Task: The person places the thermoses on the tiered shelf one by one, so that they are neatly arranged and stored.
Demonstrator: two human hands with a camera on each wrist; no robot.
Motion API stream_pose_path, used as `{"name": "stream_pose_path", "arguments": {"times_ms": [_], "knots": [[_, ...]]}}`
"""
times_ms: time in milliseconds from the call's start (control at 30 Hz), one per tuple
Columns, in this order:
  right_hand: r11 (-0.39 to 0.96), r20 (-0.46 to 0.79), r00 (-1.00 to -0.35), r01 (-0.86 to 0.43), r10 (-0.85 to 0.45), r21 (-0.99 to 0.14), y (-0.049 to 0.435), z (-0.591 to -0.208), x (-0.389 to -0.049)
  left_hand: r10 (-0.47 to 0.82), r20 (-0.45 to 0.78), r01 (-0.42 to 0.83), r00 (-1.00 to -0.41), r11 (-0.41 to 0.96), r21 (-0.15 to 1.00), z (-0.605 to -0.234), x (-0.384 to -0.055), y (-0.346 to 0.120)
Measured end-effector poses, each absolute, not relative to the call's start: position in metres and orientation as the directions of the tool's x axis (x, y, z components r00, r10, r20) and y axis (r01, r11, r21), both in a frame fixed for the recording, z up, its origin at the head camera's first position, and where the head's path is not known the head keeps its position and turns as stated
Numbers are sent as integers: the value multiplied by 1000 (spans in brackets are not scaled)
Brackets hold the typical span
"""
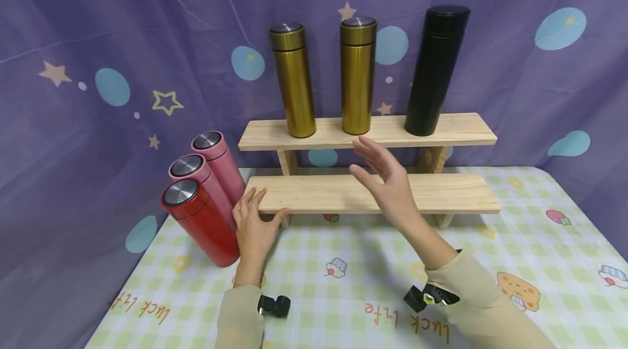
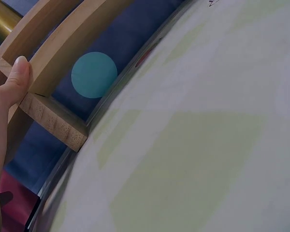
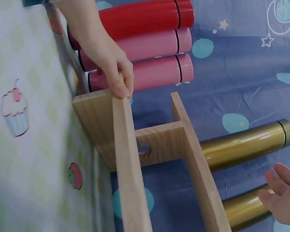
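From where I stand, the biggest thing is the two-step wooden stand (image 1: 319, 193), which is in the middle of the table; taking its centre as the clock, the black bottle (image 1: 438, 71) is at one o'clock on the upper board, the gold bottles (image 1: 296, 84) at eleven and twelve, the pink bottles (image 1: 228, 166) at nine, and the red bottle (image 1: 203, 223) just below nine. At eight, the left hand (image 1: 255, 226) grips the lower board's end, its thumb on the front edge. The right hand (image 1: 390, 188), with fingers spread wide and holding nothing, is near five. I think any shift should be slow and level, because tall bottles may tip easily.
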State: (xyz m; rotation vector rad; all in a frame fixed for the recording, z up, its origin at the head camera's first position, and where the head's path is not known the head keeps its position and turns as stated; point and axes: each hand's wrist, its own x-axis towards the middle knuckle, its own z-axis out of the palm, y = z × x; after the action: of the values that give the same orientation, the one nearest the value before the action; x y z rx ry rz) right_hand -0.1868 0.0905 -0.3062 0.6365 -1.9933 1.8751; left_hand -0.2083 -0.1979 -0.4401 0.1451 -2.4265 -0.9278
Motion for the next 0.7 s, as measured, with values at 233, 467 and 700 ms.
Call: {"name": "stream_pose_path", "arguments": {"times_ms": [233, 467, 700], "knots": [[47, 512, -857, -514, -55, -856, 115, -325, -175, -277, 444, 86, -852, 762, 642, -440, -209, -198], [112, 498, -867, -497, -16, -861, 143, -342, -164, -271, 460, 99, -845, 767, 634, -438, -209, -199], [202, 457, -888, -439, 51, -875, 177, -355, -155, -267, 465, 108, -844, 765, 635, -439, -209, -199]]}}
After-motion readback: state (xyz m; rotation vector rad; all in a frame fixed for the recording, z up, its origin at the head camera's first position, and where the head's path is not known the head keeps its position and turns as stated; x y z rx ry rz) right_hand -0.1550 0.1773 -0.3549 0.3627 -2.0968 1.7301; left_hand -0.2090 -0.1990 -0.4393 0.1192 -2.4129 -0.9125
